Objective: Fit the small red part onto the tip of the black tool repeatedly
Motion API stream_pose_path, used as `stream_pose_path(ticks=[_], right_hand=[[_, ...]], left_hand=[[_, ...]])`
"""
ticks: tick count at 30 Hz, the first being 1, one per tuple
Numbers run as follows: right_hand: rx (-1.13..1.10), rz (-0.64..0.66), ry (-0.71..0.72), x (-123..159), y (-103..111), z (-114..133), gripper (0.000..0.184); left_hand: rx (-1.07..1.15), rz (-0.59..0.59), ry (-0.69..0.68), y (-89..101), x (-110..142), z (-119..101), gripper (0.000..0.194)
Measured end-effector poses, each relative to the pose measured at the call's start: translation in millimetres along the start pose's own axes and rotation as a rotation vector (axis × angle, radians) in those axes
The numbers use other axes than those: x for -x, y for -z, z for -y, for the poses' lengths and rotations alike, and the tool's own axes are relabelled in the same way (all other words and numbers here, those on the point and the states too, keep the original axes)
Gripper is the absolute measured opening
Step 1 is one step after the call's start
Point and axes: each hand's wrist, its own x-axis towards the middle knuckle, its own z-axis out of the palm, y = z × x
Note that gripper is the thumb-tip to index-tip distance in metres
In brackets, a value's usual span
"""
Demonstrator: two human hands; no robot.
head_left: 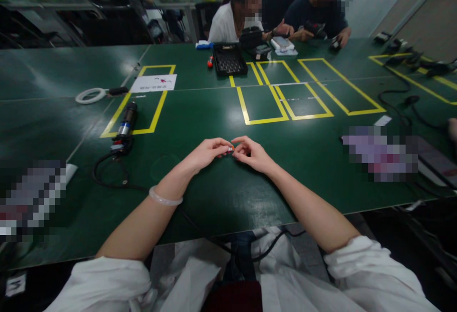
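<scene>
My left hand (207, 152) and my right hand (252, 152) meet at the middle of the green table (221, 193), fingertips pinched together. Between them sits a tiny red and white part (230, 149), held by both hands just above the tabletop. A pale bangle (164, 199) circles my left wrist. Both forearms rest over the table's near edge.
A black and silver electric screwdriver (124, 125) with its cable lies at the left inside a yellow taped box. Further back are a white ring (90, 95), a printed card (154, 83) and a black parts tray (229, 59). Two people work across the table; cables trail at the right.
</scene>
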Motion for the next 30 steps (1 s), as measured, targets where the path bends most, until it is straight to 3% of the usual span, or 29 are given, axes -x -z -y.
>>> stream_pose_path(ticks=[6,16,23,30], right_hand=[[0.003,0.035,-0.001,0,-2,-2,0.022],[-0.012,0.042,0.009,0,-1,3,0.021],[-0.099,0.017,-0.048,-1,-1,-1,0.030],[-0.054,-0.001,-0.035,-2,0,-1,0.024]], left_hand=[[0.107,-0.055,0.035,-8.2,2,11,0.034],[0.113,-0.017,0.022,-9.3,6,14,0.034],[0.056,-0.067,-0.062,-12.0,9,12,0.031],[0.010,-0.080,-0.080,-13.2,8,15,0.032]])
